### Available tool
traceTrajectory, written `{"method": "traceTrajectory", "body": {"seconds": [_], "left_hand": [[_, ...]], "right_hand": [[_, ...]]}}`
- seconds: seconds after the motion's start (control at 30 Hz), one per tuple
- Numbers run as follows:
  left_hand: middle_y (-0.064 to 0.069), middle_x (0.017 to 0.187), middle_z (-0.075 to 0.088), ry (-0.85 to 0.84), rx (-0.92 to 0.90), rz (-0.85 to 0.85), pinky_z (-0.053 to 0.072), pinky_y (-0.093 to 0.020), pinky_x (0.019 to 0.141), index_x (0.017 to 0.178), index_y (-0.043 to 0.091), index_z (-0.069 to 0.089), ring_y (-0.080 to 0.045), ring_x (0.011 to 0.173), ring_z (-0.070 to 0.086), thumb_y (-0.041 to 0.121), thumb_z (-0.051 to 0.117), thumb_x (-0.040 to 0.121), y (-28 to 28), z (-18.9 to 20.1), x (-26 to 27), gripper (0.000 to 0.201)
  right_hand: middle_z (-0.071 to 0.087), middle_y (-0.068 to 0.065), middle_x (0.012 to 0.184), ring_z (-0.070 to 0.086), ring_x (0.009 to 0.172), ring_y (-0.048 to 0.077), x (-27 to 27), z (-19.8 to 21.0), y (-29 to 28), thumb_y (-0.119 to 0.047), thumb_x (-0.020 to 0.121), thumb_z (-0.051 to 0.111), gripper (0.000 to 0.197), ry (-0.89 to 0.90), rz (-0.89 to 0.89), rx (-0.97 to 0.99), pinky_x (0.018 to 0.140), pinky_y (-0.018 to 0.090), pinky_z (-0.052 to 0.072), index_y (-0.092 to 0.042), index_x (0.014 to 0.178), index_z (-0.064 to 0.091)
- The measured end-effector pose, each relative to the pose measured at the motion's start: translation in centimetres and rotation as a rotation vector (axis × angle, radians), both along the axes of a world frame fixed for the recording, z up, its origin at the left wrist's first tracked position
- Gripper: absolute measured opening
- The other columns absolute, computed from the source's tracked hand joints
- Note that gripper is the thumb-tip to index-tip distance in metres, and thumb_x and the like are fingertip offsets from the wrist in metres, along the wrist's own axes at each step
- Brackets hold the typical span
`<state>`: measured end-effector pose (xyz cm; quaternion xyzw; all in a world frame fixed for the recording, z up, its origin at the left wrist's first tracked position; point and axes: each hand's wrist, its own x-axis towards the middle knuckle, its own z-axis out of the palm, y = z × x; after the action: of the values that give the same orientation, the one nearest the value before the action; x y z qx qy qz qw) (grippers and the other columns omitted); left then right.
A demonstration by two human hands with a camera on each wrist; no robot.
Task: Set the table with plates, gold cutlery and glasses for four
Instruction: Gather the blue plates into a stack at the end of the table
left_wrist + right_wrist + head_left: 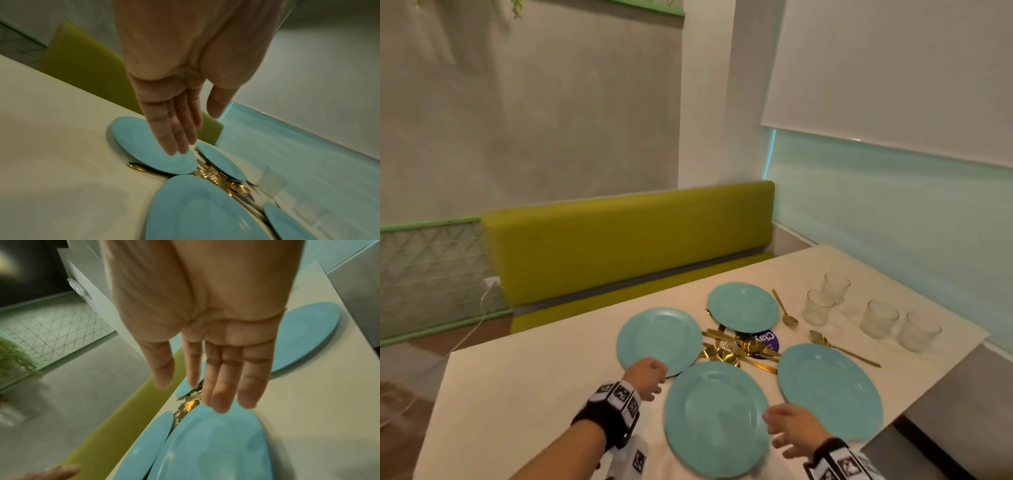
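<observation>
Left hand: your left hand (648, 377) hovers at the near-left rim of the nearest plate (717, 419); the wrist view shows its fingers (174, 129) straight and together, thumb apart, palm bare, holding nothing.
Right hand: your right hand (792, 430) sits at that plate's right rim, fingers (222, 382) stretched out and slightly spread, also gripping nothing. Whether either hand touches the rim, you cannot tell.
Nearest plate: round, smooth, matte turquoise, with a shallow well and a broad flat rim; it lies flat between your hands at the near edge of the table (517, 394).
Other plates: three more of the same make, one at left (659, 341), one far (743, 306), one at right (830, 390), ringed around the middle.
Gold cutlery: a tangled shiny heap (736, 351) of forks and spoons lies between the four plates, partly over a dark round disc (765, 341) with pale lettering. Two gold spoons lie apart, one (786, 310) just right of the far plate, one (839, 347) beyond the right plate.
Glasses: four short clear tumblers (878, 318) stand upright at the far right, well apart from the plates.
Table: pale cream, smooth top.
Bench: olive-green padded seat (626, 240) along the far side.
</observation>
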<state>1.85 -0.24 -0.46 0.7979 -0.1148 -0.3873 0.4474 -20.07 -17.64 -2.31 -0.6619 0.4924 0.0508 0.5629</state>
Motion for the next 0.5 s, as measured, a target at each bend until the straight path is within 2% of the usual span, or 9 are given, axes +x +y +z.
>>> {"method": "traceTrajectory", "body": {"seconds": [0.03, 0.1, 0.17, 0.23, 0.3, 0.37, 0.43, 0.47, 0.5], "left_hand": [[-0.004, 0.075, 0.047, 0.007, 0.01, 0.01, 0.033, -0.019, 0.053, 0.07, 0.017, 0.046, -0.015, 0.055, 0.043, 0.009, 0.042, 0.095, 0.1, 0.0, 0.3, 0.027], [-0.004, 0.074, 0.047, 0.033, 0.034, 0.035, 0.033, -0.02, 0.053, 0.067, 0.015, 0.046, -0.016, 0.055, 0.042, 0.007, 0.042, 0.094, 0.4, -0.8, 0.2, 0.028], [-0.002, 0.072, 0.047, 0.049, 0.04, 0.05, 0.034, -0.021, 0.053, 0.067, 0.014, 0.047, -0.016, 0.055, 0.043, 0.008, 0.043, 0.093, 0.8, -1.8, 0.4, 0.027], [-0.002, 0.072, 0.047, 0.072, 0.034, 0.075, 0.036, -0.021, 0.054, 0.068, 0.013, 0.047, -0.016, 0.056, 0.044, 0.01, 0.044, 0.094, 0.9, -2.3, 0.7, 0.027], [-0.002, 0.072, 0.047, 0.087, 0.03, 0.085, 0.035, -0.021, 0.054, 0.068, 0.014, 0.045, -0.016, 0.056, 0.042, 0.011, 0.043, 0.095, 0.8, -2.7, 0.9, 0.028], [-0.002, 0.072, 0.047, 0.094, 0.031, 0.087, 0.035, -0.021, 0.054, 0.067, 0.014, 0.045, -0.016, 0.057, 0.042, 0.011, 0.043, 0.095, 0.7, -2.9, 1.0, 0.028], [-0.003, 0.072, 0.046, 0.092, 0.033, 0.082, 0.035, -0.021, 0.054, 0.066, 0.014, 0.045, -0.016, 0.056, 0.042, 0.01, 0.042, 0.095, 0.5, -3.1, 1.3, 0.029], [-0.004, 0.074, 0.046, 0.099, 0.032, 0.08, 0.035, -0.021, 0.054, 0.066, 0.014, 0.045, -0.016, 0.057, 0.042, 0.011, 0.043, 0.095, 0.4, -3.1, 1.4, 0.03], [-0.004, 0.076, 0.047, 0.102, 0.035, 0.076, 0.037, -0.022, 0.054, 0.066, 0.014, 0.045, -0.016, 0.057, 0.043, 0.012, 0.044, 0.095, 0.3, -3.1, 1.5, 0.029]], "right_hand": [[0.052, 0.006, 0.076, 0.047, 0.054, 0.016, 0.8, -0.1, -0.1, -0.019, 0.091, 0.06, 0.009, 0.033, -0.003, -0.015, 0.05, 0.022, 0.037, -0.013, 0.093, 0.053], [0.05, 0.005, 0.074, 0.047, 0.058, 0.017, 1.7, -0.7, 0.5, -0.019, 0.091, 0.058, 0.013, 0.117, -0.055, -0.057, 0.058, 0.028, 0.043, -0.009, 0.097, 0.052], [0.05, 0.006, 0.076, 0.051, 0.069, 0.021, 2.2, -2.5, 0.7, -0.022, 0.091, 0.058, 0.03, 0.197, -0.126, -0.053, 0.072, 0.029, 0.044, 0.0, 0.112, 0.056], [0.047, 0.008, 0.074, 0.049, 0.084, 0.026, 2.1, -3.8, 1.3, -0.021, 0.091, 0.056, 0.04, 0.253, -0.159, -0.021, 0.079, 0.028, 0.04, 0.004, 0.122, 0.052], [0.045, 0.011, 0.066, 0.051, 0.078, 0.029, 1.9, -5.6, 1.6, -0.018, 0.088, 0.061, 0.033, 0.258, -0.252, 0.034, 0.078, 0.031, 0.042, 0.005, 0.11, 0.056], [0.052, 0.015, 0.066, 0.053, 0.071, 0.029, 1.8, -7.9, 1.4, -0.018, 0.085, 0.063, 0.025, 0.22, -0.315, 0.08, 0.074, 0.034, 0.044, 0.005, 0.094, 0.058], [0.064, 0.021, 0.083, 0.06, 0.079, 0.034, 1.9, -10.1, 1.2, -0.021, 0.085, 0.062, 0.029, 0.14, -0.355, 0.116, 0.069, 0.038, 0.048, 0.006, 0.097, 0.061], [0.067, 0.023, 0.092, 0.063, 0.085, 0.037, 2.0, -10.0, 1.7, -0.021, 0.086, 0.062, 0.03, 0.111, -0.387, 0.157, 0.069, 0.041, 0.051, 0.006, 0.099, 0.061], [0.067, 0.024, 0.096, 0.064, 0.089, 0.039, 2.2, -9.5, 2.2, -0.02, 0.087, 0.061, 0.026, 0.081, -0.428, 0.178, 0.074, 0.044, 0.053, 0.005, 0.094, 0.06]]}}
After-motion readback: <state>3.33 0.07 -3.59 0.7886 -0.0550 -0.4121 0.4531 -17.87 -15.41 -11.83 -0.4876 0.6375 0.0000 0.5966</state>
